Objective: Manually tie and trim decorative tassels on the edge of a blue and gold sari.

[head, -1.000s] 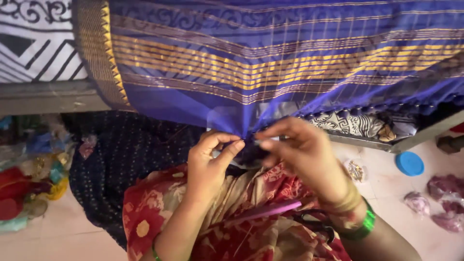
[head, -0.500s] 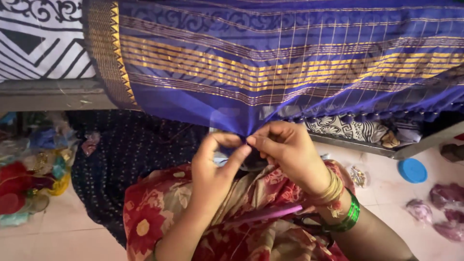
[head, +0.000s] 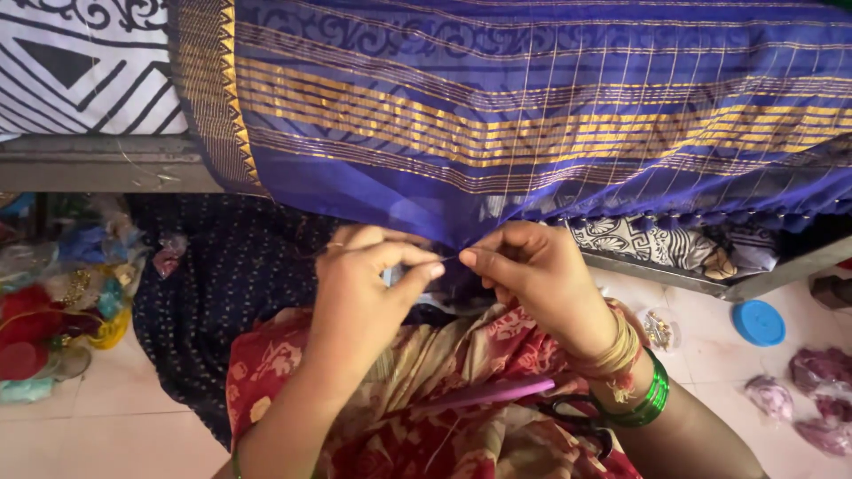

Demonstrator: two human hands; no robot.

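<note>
Two hands meet at one spot on the lower edge of the blue cloth [head: 532,106], which hangs down from the bed in front of me with gold bands running across it. My left hand [head: 364,293] has thumb and forefinger pressed together on a fine thread just below the gathered point of the cloth, and my right hand [head: 524,266] pinches the same bunch of edge threads from the other side, fingertips nearly touching the left ones.

Judging how far along this is: to the right, along the cloth's edge, I see a row of small dark knotted tassels [head: 710,215] already hanging in line. From my fingers leftward the edge looks plain, with no knots that I can make out. So I'd say the right stretch is done, one knot is in the making at the pinch, and the left stretch remains.

A pink comb [head: 497,395] and black-handled scissors [head: 577,415] lie on my lap, untouched. A blue lid [head: 759,322] sits on the floor [head: 106,435], well apart.
</note>
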